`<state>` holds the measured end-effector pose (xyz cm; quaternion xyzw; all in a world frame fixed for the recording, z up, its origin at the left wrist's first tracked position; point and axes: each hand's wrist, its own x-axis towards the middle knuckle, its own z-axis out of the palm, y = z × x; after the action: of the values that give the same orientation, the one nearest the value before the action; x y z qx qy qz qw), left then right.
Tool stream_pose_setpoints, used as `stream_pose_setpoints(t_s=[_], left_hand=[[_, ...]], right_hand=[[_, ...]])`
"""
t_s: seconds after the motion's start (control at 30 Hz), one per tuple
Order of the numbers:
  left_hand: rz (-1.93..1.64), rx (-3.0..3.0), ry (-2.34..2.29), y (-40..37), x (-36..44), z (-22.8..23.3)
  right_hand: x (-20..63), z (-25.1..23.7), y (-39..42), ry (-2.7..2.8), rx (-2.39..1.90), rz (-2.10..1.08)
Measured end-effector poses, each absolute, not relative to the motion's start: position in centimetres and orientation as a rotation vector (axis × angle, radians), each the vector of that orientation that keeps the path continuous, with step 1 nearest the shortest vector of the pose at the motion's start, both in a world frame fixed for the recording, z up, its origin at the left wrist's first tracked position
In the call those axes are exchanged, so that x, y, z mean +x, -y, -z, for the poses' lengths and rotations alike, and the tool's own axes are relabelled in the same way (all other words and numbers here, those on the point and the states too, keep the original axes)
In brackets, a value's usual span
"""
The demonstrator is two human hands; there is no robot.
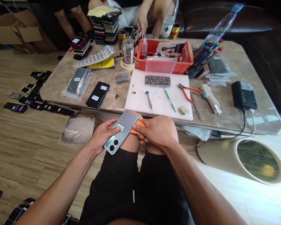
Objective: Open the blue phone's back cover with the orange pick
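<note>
The left hand [103, 133] cradles a slim silver-grey phone [127, 120], camera side up, as the right hand [154, 129] pinches a flat orange piece [141, 123] right at its edge, and just beyond, a rectangular white mat [138, 104] carries a slim green screwdriver [170, 100] near a clear open box [158, 70] of tiny metallic bits [157, 81].

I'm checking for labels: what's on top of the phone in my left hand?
On the phone are a blue-edged label and two lenses; the left hand covers part of it. The underside is hidden.
</note>
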<state>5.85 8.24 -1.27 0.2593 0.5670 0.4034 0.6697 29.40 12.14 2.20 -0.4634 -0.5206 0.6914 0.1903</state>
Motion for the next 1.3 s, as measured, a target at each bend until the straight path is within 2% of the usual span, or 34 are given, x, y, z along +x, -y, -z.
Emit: stream_pose_setpoints(t_s=[0.63, 1.3], left_hand=[[-0.906, 0.551, -1.303, -8.4, 6.3, 0.7], [-0.914, 0.604, -1.324, -7.9, 6.1, 0.9]], right_hand=[[29.6, -1.5, -11.1, 1.448, -1.246, -1.997], [29.7, -1.9, -10.7, 1.632, -1.269, -1.915]])
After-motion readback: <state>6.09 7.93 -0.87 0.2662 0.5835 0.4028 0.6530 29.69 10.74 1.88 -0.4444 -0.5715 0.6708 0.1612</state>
